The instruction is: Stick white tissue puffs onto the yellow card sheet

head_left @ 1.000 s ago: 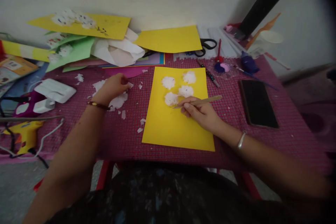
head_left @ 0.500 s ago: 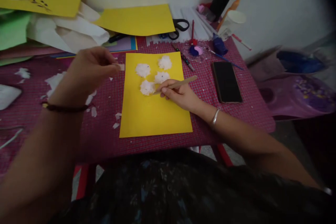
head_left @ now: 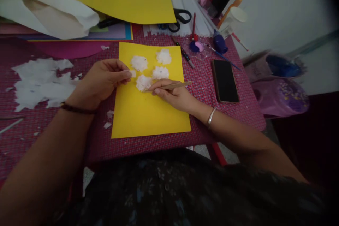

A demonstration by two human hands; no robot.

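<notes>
A yellow sheet of paper [head_left: 150, 116] lies on the table with several white tufts of torn paper [head_left: 139, 63] on its upper half. My left hand [head_left: 106, 79] pinches a small piece of white paper [head_left: 132, 73] above the sheet's left edge. In my right hand [head_left: 176, 95] is a thin wooden paintbrush [head_left: 180, 84], its handle pointing right. The brush's working end is by the lower-left tuft [head_left: 143, 82], partly behind my fingers; I cannot tell whether it touches.
Torn white paper [head_left: 39, 86] is spread at the left. Black-handled scissors [head_left: 182, 16], a paint palette [head_left: 200, 50] and a blue bottle [head_left: 220, 43] stand at the back. A phone [head_left: 225, 81] lies right. Another yellow sheet [head_left: 137, 5] lies behind.
My left hand has moved right with the paper piece, from beside the yellow sheet to over its edge. My right hand stays by the lower-left tuft. The view has shifted slightly.
</notes>
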